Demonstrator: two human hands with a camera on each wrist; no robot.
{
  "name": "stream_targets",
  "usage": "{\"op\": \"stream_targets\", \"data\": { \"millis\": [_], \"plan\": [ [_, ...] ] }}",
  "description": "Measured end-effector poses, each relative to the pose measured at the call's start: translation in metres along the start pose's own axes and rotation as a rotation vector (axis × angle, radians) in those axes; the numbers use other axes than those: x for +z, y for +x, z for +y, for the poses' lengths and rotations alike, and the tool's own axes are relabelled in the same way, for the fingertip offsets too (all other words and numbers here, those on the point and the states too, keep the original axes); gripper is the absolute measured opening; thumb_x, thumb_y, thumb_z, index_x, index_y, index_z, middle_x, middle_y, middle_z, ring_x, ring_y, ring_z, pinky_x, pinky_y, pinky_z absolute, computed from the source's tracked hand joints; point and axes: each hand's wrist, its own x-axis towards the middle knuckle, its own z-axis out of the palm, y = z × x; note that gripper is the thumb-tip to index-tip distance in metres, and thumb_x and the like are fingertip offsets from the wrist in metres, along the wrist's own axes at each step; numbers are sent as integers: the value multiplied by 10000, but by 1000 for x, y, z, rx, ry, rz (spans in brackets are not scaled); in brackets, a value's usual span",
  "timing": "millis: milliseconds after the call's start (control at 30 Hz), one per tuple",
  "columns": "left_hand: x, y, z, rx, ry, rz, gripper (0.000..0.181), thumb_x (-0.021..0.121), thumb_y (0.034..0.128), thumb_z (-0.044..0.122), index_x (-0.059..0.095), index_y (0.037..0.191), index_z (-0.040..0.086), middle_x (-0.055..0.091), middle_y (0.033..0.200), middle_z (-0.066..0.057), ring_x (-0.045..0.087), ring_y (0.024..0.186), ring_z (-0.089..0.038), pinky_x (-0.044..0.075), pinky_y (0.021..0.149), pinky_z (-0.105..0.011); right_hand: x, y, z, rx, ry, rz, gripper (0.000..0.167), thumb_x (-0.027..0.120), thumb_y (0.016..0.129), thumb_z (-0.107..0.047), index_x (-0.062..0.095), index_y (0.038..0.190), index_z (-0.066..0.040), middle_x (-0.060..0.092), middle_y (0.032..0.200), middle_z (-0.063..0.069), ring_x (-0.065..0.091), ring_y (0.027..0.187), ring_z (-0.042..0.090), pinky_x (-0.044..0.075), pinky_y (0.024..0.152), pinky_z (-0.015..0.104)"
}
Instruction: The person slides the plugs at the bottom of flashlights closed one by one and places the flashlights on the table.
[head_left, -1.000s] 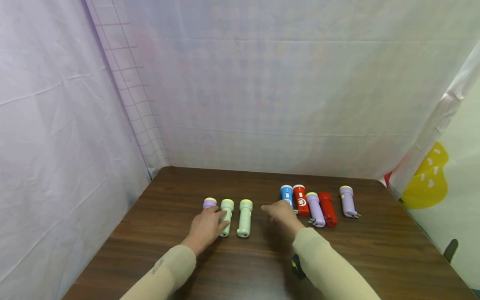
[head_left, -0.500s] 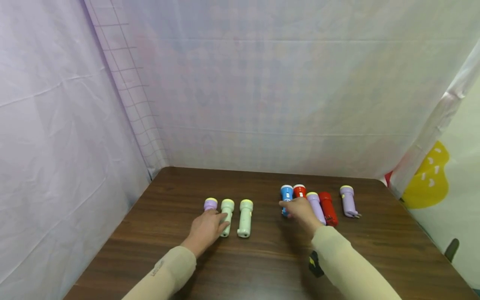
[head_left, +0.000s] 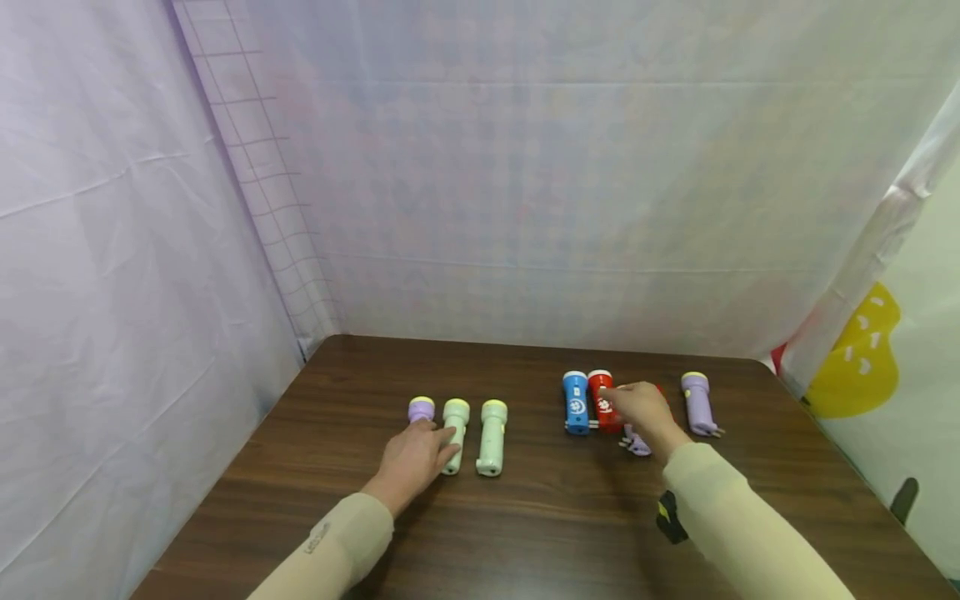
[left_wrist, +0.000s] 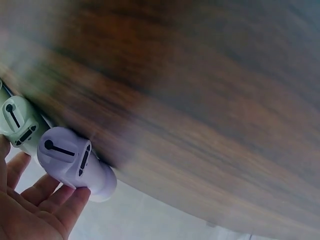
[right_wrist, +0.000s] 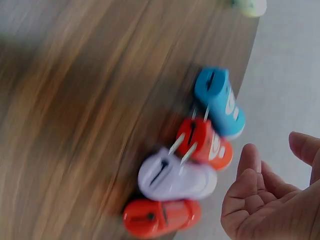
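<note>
My left hand (head_left: 408, 462) rests over a purple flashlight (head_left: 422, 408) and a light green flashlight (head_left: 456, 412). In the left wrist view its extended fingertips touch the purple one's side. A second light green flashlight (head_left: 491, 442) lies just right of these. My right hand (head_left: 643, 408) hovers over the right-hand group, holding nothing, thumb apart from its loosely bent fingers. Around it lie a blue flashlight (head_left: 576, 404), a red one with a white print (head_left: 602, 383), a purple one (right_wrist: 177, 177) with plug prongs out and a plain red one (right_wrist: 162, 217). The hand partly hides these last ones in the head view.
Another purple flashlight (head_left: 697, 404), prongs out, lies alone farther right on the dark wooden table (head_left: 480, 533). White cloth (head_left: 525, 208) hangs behind the table and along its left. A black wrist device (head_left: 670, 517) sits under the right sleeve.
My right hand has moved rightward, passing over the blue flashlight to the red and purple ones. The left hand stays in place. No flashlight has visibly shifted.
</note>
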Motion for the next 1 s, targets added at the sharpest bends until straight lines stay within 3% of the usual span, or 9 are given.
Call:
{"op": "stream_targets", "data": {
  "millis": [167,300,400,533,633,800,1000],
  "plan": [
    [1,0,0,-4,-10,-7,295,709,904,347,750,1116,146,706,994,-114,669,932,-266,558,656,-442,-21,0,14,-5,-21,7,536,592,960,-311,601,1211,162,634,1164,309,671,922,354,535,767,435],
    [1,-1,-1,-4,-7,-4,297,711,903,346,752,1115,143,706,998,-108,668,938,-262,559,665,-439,-36,2,24,-14,-109,34,523,550,980,-335,627,1195,135,618,1205,313,609,1048,439,485,894,532],
    [1,-1,-1,-3,0,0,297,714,901,345,753,1114,142,705,1000,-106,668,937,-257,560,668,-436,-46,4,32,2,-195,69,515,539,977,-373,655,1179,86,635,1183,291,573,1076,479,467,870,543],
    [1,-1,-1,-2,-3,1,296,712,903,341,753,1117,141,703,1007,-104,666,942,-255,559,678,-434,-57,6,42,43,-224,110,489,562,953,-387,666,1111,64,642,1057,271,583,947,434,461,749,494],
    [1,-1,-2,1,-4,3,295,712,903,339,752,1117,139,702,1008,-106,667,940,-258,560,683,-436,-64,6,48,62,-239,122,521,564,942,-401,644,1089,92,613,1060,304,570,923,443,459,735,503],
    [2,0,-3,-1,-5,-6,299,706,906,347,749,1122,145,702,1015,-105,668,943,-259,560,683,-435,-70,10,57,67,-310,122,648,546,938,-437,589,1125,182,542,1202,412,557,1018,552,477,767,577],
    [1,0,-2,-8,-6,-19,302,706,906,349,749,1127,148,702,1019,-102,668,947,-255,559,684,-436,-69,16,65,79,-366,110,639,561,922,-420,588,1098,194,539,1176,432,567,991,556,484,708,562]
  ]
}}
